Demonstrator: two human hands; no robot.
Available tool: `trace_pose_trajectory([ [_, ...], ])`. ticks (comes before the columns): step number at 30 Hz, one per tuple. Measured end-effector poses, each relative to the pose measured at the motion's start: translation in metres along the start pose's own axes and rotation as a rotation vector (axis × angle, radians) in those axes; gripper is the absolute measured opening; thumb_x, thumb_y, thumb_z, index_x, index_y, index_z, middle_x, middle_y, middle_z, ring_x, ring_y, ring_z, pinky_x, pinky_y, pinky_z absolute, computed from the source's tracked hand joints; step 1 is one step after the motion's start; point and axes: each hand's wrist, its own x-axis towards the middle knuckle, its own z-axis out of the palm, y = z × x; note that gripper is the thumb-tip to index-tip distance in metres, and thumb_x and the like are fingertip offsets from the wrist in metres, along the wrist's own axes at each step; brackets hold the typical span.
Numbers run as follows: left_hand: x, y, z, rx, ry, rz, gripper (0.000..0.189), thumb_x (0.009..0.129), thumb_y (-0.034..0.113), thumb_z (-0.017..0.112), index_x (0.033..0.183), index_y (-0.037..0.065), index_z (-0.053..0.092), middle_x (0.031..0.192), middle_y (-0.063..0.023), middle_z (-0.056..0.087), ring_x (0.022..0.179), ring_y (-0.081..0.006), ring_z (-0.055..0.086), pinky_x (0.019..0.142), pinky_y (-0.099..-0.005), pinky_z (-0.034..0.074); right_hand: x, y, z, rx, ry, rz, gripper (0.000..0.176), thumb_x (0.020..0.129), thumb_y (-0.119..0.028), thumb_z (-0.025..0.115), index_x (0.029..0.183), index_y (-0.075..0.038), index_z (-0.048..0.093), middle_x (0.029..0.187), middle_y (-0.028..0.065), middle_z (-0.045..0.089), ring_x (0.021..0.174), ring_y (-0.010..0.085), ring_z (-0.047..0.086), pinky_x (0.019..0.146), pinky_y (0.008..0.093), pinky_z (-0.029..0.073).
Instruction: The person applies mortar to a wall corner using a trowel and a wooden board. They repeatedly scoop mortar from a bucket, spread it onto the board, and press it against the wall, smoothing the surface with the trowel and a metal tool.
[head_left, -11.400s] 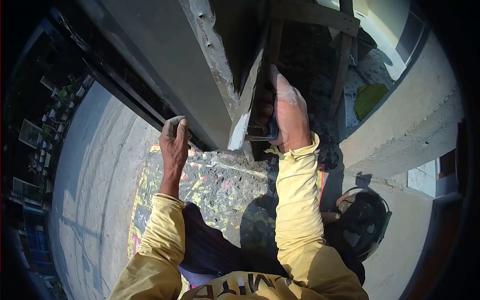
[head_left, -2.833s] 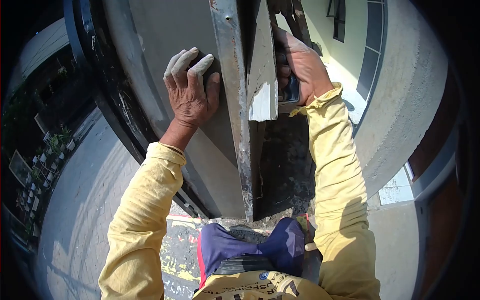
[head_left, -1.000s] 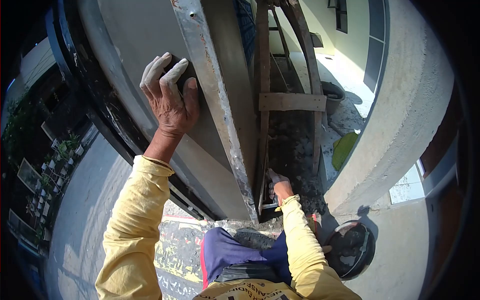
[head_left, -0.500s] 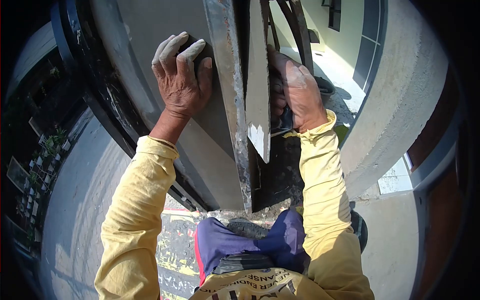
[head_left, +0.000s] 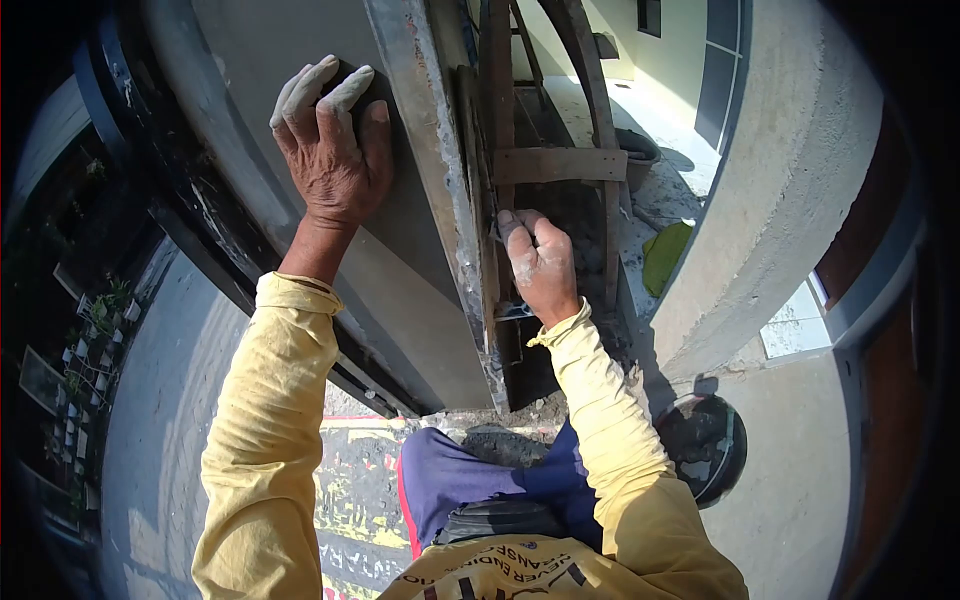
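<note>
My left hand (head_left: 330,150) lies against the smooth grey wall face (head_left: 410,310), its powdery fingers spread and bent, holding nothing. A long straight edge strip (head_left: 440,150), crusted with mortar, runs down the corner of that wall. To the right of the strip, my right hand (head_left: 540,262) is closed, thumb and fingers drawn together near the narrow side of the wall. Something thin and dark shows at its fingertips, but I cannot make out what it is.
A wooden frame with a crosspiece (head_left: 560,165) stands behind my right hand. A black bucket (head_left: 703,450) sits on the ground at the lower right, and another bucket (head_left: 636,158) stands farther back. A curved concrete wall (head_left: 790,190) rises on the right.
My right hand has moved down and left, and turned. The pale flat board that was beside it no longer shows broadside. The wooden crosspiece and more of the black bucket have come into view.
</note>
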Motion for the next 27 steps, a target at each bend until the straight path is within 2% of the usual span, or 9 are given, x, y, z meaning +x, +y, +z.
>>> trace_pose_trajectory([
  [2, 0.000, 0.002, 0.000, -0.004, -0.004, -0.011, 0.031, 0.088, 0.022, 0.062, 0.117, 0.013, 0.059, 0.128, -0.0094, 0.049, 0.123, -0.0307, 0.042, 0.104, -0.0421, 0.028, -0.028, -0.033, -0.006, 0.030, -0.066, 0.055, 0.021, 0.092, -0.017, 0.060, 0.093, 0.004, 0.063, 0.071, 0.0049, 0.061, 0.065, 0.0100, 0.050, 0.060, 0.0259, 0.042],
  [3, 0.000, 0.001, 0.000, -0.007, -0.006, -0.019, 0.031, 0.088, 0.022, 0.062, 0.117, 0.013, 0.059, 0.128, -0.0096, 0.049, 0.123, -0.0307, 0.042, 0.104, -0.0422, 0.028, -0.044, -0.036, -0.006, 0.018, -0.054, -0.010, 0.016, 0.087, -0.015, 0.064, 0.088, 0.002, 0.064, 0.068, 0.0161, 0.064, 0.060, 0.0200, 0.062, 0.057, 0.0308, 0.047],
  [4, -0.001, 0.001, 0.001, -0.010, -0.003, -0.022, 0.031, 0.088, 0.022, 0.062, 0.117, 0.013, 0.059, 0.128, -0.0098, 0.049, 0.123, -0.0308, 0.041, 0.103, -0.0424, 0.029, -0.063, -0.044, -0.011, 0.085, -0.122, 0.051, 0.014, 0.086, -0.013, 0.066, 0.089, 0.001, 0.064, 0.073, 0.0156, 0.066, 0.066, 0.0231, 0.067, 0.060, 0.0316, 0.049],
  [6, -0.001, -0.001, 0.003, -0.003, 0.004, 0.000, 0.031, 0.088, 0.022, 0.061, 0.117, 0.011, 0.058, 0.129, -0.0111, 0.049, 0.122, -0.0308, 0.041, 0.103, -0.0430, 0.028, -0.096, -0.036, -0.011, 0.071, -0.233, -0.198, 0.014, 0.084, -0.012, 0.069, 0.093, -0.002, 0.065, 0.082, 0.0136, 0.068, 0.074, 0.0241, 0.069, 0.067, 0.0317, 0.051],
  [10, -0.001, -0.001, 0.001, 0.002, -0.009, 0.042, 0.031, 0.089, 0.021, 0.060, 0.118, 0.010, 0.058, 0.128, -0.0128, 0.049, 0.122, -0.0305, 0.041, 0.104, -0.0430, 0.027, -0.104, -0.001, -0.013, 0.060, 0.102, 0.204, 0.020, 0.090, -0.019, 0.065, 0.095, 0.001, 0.064, 0.081, 0.0122, 0.068, 0.072, 0.0191, 0.065, 0.067, 0.0308, 0.050],
  [12, -0.001, -0.001, 0.002, -0.002, 0.003, 0.051, 0.030, 0.090, 0.022, 0.059, 0.118, 0.010, 0.058, 0.127, -0.0131, 0.049, 0.122, -0.0304, 0.041, 0.104, -0.0428, 0.026, -0.082, 0.014, -0.022, -0.014, 0.053, 0.288, 0.030, 0.091, -0.027, 0.066, 0.094, 0.003, 0.063, 0.079, 0.0129, 0.067, 0.071, 0.0181, 0.063, 0.067, 0.0299, 0.049],
  [17, -0.002, -0.002, 0.004, -0.001, 0.010, 0.062, 0.031, 0.092, 0.025, 0.058, 0.119, 0.009, 0.058, 0.127, -0.0132, 0.050, 0.122, -0.0293, 0.041, 0.104, -0.0418, 0.026, -0.016, 0.005, -0.007, 0.049, 0.026, 0.003, 0.032, 0.088, -0.029, 0.069, 0.093, 0.002, 0.065, 0.079, 0.0180, 0.068, 0.071, 0.0277, 0.066, 0.065, 0.0326, 0.050],
  [24, -0.004, -0.006, 0.009, -0.030, 0.027, 0.074, 0.033, 0.094, 0.031, 0.057, 0.119, 0.008, 0.057, 0.127, -0.0139, 0.049, 0.120, -0.0276, 0.040, 0.103, -0.0407, 0.026, -0.029, 0.094, -0.003, -0.161, -0.010, 0.232, 0.036, 0.090, -0.033, 0.064, 0.094, 0.003, 0.066, 0.072, 0.0162, 0.063, 0.065, 0.0219, 0.060, 0.063, 0.0323, 0.046],
  [27, -0.004, -0.007, 0.008, -0.032, 0.026, 0.081, 0.034, 0.094, 0.031, 0.056, 0.119, 0.008, 0.057, 0.127, -0.0140, 0.049, 0.120, -0.0279, 0.040, 0.103, -0.0410, 0.026, -0.076, 0.146, -0.012, -0.232, -0.111, 0.591, 0.042, 0.089, -0.040, 0.063, 0.095, 0.001, 0.067, 0.074, 0.0197, 0.064, 0.068, 0.0307, 0.060, 0.065, 0.0376, 0.047],
])
